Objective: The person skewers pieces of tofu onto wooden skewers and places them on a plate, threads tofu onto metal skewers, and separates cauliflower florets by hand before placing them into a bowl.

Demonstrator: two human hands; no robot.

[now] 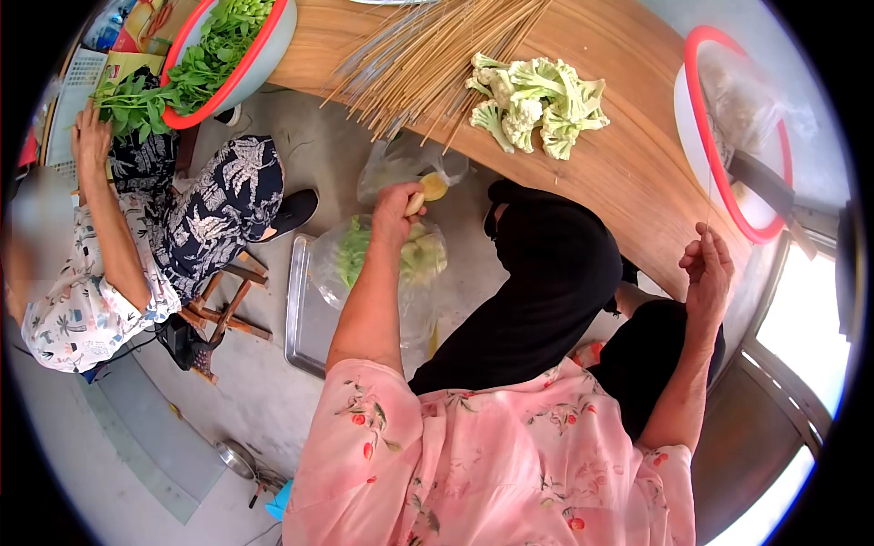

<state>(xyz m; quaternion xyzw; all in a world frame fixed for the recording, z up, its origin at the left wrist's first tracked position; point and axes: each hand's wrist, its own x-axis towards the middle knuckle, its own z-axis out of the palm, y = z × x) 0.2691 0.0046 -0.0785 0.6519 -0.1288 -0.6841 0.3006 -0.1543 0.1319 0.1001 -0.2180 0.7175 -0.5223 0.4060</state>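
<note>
My left hand (399,214) is closed round pale yellow slices that look like potato; one round slice (433,187) shows just beyond the fingers. Below that hand is a clear plastic bag (423,253) with green and pale vegetable pieces inside. My right hand (708,271) is raised at the right, near the table's edge, its fingertips pinched on a thin skewer (710,196) that points upward. Cut cauliflower (539,102) lies in a heap on the wooden table (628,68), beside a spread of bamboo skewers (428,59).
A red-rimmed basin (699,109) holds a plastic bag, with a dark blade (763,182) across its rim. Another basin (259,75) of leafy greens stands at upper left. A seated person's hand (91,136) touches greens. A metal tray (299,309) lies on the floor.
</note>
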